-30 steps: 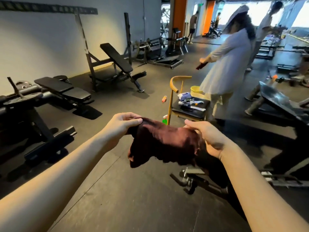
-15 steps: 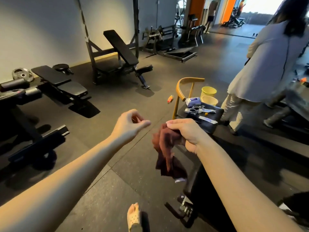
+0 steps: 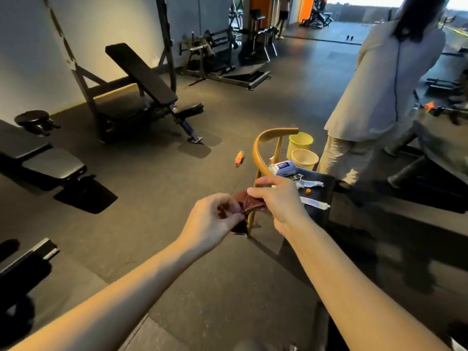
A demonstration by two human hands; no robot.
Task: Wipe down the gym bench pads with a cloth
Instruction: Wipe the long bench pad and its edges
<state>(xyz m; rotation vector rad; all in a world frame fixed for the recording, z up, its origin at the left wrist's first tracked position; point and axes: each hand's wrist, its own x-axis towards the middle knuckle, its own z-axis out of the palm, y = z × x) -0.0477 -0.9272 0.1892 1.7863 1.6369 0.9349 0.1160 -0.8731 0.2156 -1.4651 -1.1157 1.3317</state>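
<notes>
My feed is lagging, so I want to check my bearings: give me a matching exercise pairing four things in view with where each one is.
Things:
1. cloth
2. orange bottle
3. blue packet
4. incline bench

Places:
A. on the chair seat
B. by the wall
C. held by left hand and right hand
D. lying on the floor

Pairs: 1-C, 2-D, 3-A, 4-B

I count one cloth (image 3: pixel 250 202) and two hands: left hand (image 3: pixel 212 221), right hand (image 3: pixel 278 201). There is one chair (image 3: pixel 260 153), with two buckets beside it: far bucket (image 3: pixel 300 143), near bucket (image 3: pixel 305 158). One bottle (image 3: pixel 239 158). Two benches at left: incline bench (image 3: pixel 141 72), flat bench (image 3: pixel 53 164).
</notes>
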